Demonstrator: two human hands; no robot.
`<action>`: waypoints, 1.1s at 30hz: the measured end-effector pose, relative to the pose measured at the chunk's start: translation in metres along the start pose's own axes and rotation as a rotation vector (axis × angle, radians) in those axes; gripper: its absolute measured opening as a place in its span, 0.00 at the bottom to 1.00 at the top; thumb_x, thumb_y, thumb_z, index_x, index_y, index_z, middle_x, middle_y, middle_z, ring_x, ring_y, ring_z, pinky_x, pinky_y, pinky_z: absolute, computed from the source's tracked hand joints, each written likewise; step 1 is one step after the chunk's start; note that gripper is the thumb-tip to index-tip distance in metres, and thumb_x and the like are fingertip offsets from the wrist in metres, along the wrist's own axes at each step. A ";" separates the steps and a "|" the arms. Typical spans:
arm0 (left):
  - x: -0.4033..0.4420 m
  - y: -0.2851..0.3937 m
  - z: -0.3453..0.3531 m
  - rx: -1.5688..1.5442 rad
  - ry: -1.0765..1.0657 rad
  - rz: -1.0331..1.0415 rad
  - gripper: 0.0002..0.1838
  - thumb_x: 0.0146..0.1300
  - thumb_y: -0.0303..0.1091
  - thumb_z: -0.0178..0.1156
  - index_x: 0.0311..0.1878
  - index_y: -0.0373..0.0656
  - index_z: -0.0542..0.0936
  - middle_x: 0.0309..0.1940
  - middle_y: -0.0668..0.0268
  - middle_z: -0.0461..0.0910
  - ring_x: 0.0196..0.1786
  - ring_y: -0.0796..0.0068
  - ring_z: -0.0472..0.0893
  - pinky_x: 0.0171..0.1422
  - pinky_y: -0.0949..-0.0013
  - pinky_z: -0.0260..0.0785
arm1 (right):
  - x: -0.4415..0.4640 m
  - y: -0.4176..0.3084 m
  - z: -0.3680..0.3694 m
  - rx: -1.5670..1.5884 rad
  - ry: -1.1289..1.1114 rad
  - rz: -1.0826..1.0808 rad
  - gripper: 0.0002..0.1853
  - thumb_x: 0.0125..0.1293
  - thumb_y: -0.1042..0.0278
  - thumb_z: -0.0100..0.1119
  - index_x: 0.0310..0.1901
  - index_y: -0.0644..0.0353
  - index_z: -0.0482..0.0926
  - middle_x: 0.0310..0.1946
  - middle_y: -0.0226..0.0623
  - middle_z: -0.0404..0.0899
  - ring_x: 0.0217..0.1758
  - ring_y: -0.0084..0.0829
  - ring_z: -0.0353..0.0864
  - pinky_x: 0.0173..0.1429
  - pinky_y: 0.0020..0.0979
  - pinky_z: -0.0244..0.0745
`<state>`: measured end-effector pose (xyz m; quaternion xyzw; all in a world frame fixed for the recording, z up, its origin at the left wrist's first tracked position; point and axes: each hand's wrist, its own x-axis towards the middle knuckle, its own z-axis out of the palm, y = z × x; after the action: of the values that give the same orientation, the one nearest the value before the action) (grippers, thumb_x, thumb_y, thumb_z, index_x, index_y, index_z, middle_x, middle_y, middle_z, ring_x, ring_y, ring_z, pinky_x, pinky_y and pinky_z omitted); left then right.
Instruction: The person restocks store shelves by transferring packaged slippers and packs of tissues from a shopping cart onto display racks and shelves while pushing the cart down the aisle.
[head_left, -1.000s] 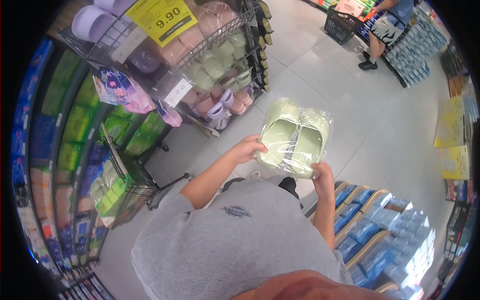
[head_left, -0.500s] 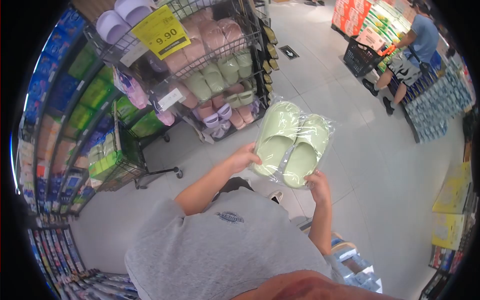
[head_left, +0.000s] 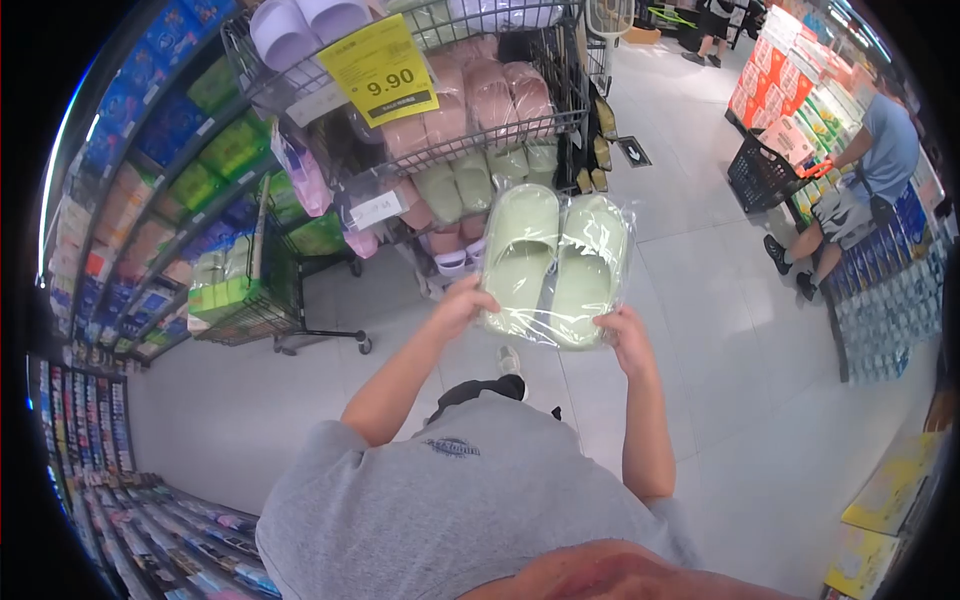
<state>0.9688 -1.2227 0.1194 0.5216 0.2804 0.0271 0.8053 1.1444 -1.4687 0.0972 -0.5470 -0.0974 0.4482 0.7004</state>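
Observation:
A pair of pale green slippers (head_left: 522, 262) in a clear plastic bag is held out in front of me, the two lying side by side. My left hand (head_left: 466, 305) grips the bag's lower left edge, thumb on top. At the lower right corner, my right hand (head_left: 628, 338) pinches the bag between thumb and fingers. Just beyond the slippers stands a wire rack (head_left: 480, 140) stocked with pink, green and lilac slippers. A yellow price sign (head_left: 378, 72) reading 9.90 hangs on its front.
A shopping cart (head_left: 250, 318) with green packages stands at the left, beside long shelves (head_left: 185, 170) of packaged goods. To the right, a person in a blue shirt (head_left: 888, 150) holds a black basket (head_left: 765, 170) near stacked cartons. Yellow boxes (head_left: 890, 490) sit at the lower right.
Both hands have brought the bagged slippers slightly left, and the bag is now straighter. My view has shifted, so the rack and the other person appear farther right.

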 end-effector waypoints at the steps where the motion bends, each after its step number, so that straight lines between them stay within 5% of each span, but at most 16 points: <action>1: 0.009 0.013 -0.003 0.037 0.018 0.049 0.29 0.44 0.17 0.57 0.55 0.36 0.72 0.44 0.63 0.79 0.45 0.73 0.79 0.50 0.72 0.71 | 0.014 -0.015 0.007 -0.047 -0.009 -0.028 0.15 0.52 0.73 0.59 0.42 0.67 0.77 0.37 0.36 0.81 0.40 0.26 0.78 0.46 0.27 0.69; 18: 0.188 0.183 -0.081 -0.034 0.137 0.365 0.25 0.48 0.22 0.61 0.53 0.30 0.73 0.44 0.56 0.78 0.44 0.66 0.79 0.48 0.67 0.72 | 0.268 -0.196 0.096 -0.411 0.035 -0.239 0.14 0.52 0.72 0.58 0.41 0.68 0.79 0.34 0.36 0.81 0.35 0.25 0.78 0.39 0.28 0.70; 21: 0.249 0.192 -0.100 0.047 0.216 0.544 0.26 0.51 0.18 0.58 0.56 0.28 0.70 0.46 0.55 0.78 0.48 0.66 0.79 0.53 0.67 0.72 | 0.326 -0.208 0.098 -0.603 0.100 -0.458 0.19 0.52 0.69 0.58 0.44 0.71 0.77 0.36 0.47 0.82 0.39 0.35 0.81 0.45 0.32 0.72; 23: 0.264 0.209 -0.096 0.152 0.357 0.439 0.27 0.49 0.22 0.61 0.56 0.30 0.71 0.44 0.55 0.79 0.46 0.64 0.79 0.52 0.66 0.71 | 0.359 -0.216 0.103 -0.867 0.197 -0.614 0.25 0.52 0.65 0.56 0.50 0.73 0.74 0.39 0.60 0.80 0.46 0.52 0.80 0.53 0.39 0.72; 25: 0.290 0.214 -0.103 0.263 0.499 0.319 0.28 0.47 0.26 0.64 0.55 0.33 0.73 0.42 0.55 0.80 0.44 0.61 0.80 0.51 0.64 0.71 | 0.371 -0.220 0.115 -0.937 0.219 -0.680 0.26 0.52 0.66 0.54 0.52 0.72 0.72 0.40 0.61 0.79 0.48 0.54 0.79 0.55 0.41 0.71; 26: 0.308 0.210 -0.113 0.286 0.463 0.436 0.28 0.48 0.24 0.63 0.56 0.32 0.72 0.45 0.54 0.79 0.47 0.62 0.79 0.53 0.65 0.71 | 0.377 -0.224 0.117 -1.002 0.260 -0.757 0.27 0.53 0.66 0.52 0.54 0.72 0.71 0.41 0.63 0.79 0.50 0.56 0.77 0.57 0.43 0.70; 27: 0.315 0.211 -0.114 0.311 0.423 0.553 0.28 0.49 0.22 0.62 0.57 0.31 0.71 0.47 0.54 0.78 0.49 0.62 0.79 0.54 0.66 0.71 | 0.388 -0.224 0.115 -1.062 0.227 -0.716 0.30 0.54 0.68 0.50 0.60 0.70 0.65 0.44 0.64 0.77 0.52 0.57 0.76 0.59 0.45 0.69; 33: 0.321 0.208 -0.092 0.773 0.735 0.420 0.26 0.51 0.31 0.63 0.55 0.31 0.73 0.48 0.51 0.79 0.51 0.61 0.79 0.56 0.65 0.69 | 0.427 -0.204 0.104 -1.226 0.148 -0.538 0.31 0.57 0.70 0.48 0.62 0.74 0.57 0.49 0.71 0.71 0.52 0.63 0.75 0.59 0.48 0.70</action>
<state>1.2460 -0.9444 0.1339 0.7789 0.4219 0.2615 0.3833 1.4326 -1.0844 0.1597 -0.8317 -0.4186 0.0830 0.3552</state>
